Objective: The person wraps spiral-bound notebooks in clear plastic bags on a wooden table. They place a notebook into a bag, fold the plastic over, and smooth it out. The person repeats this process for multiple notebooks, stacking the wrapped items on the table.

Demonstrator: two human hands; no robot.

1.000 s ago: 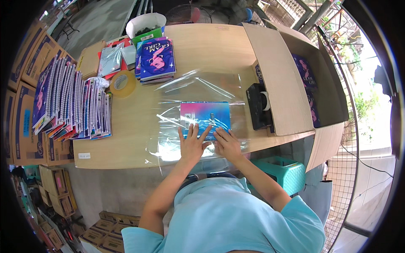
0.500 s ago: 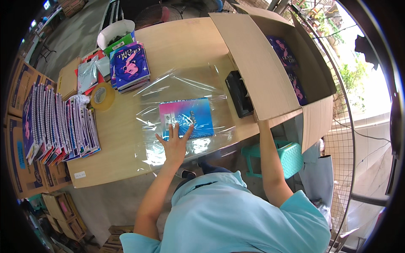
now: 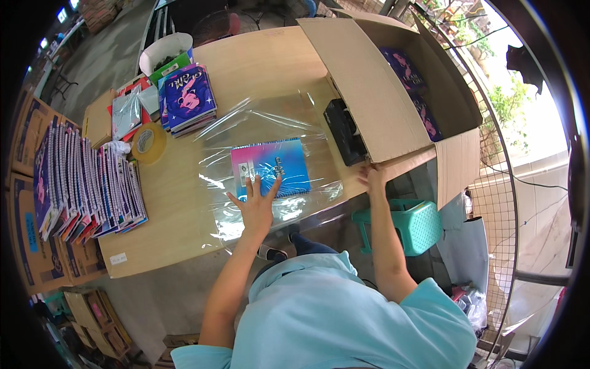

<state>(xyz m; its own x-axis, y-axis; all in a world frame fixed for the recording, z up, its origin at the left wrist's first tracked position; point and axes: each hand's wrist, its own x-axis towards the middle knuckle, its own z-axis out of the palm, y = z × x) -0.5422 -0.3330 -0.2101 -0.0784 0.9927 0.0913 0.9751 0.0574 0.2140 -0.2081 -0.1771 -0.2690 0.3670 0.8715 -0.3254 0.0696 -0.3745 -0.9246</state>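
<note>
A pink-to-blue notebook (image 3: 271,167) lies flat at the frame's centre, on a clear plastic sheet (image 3: 264,163) spread wrinkled and glossy across the table. The sheet reaches from mid-frame down to the near table edge; it seems partly folded over the notebook.

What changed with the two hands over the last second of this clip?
The right hand left the notebook, where it had lain beside the left, and went out to the right; it now rests at the table edge by the black tape dispenser and the cardboard box. The left hand stayed flat on the notebook, over the clear plastic sheet. The notebook stacks did not move.
</note>
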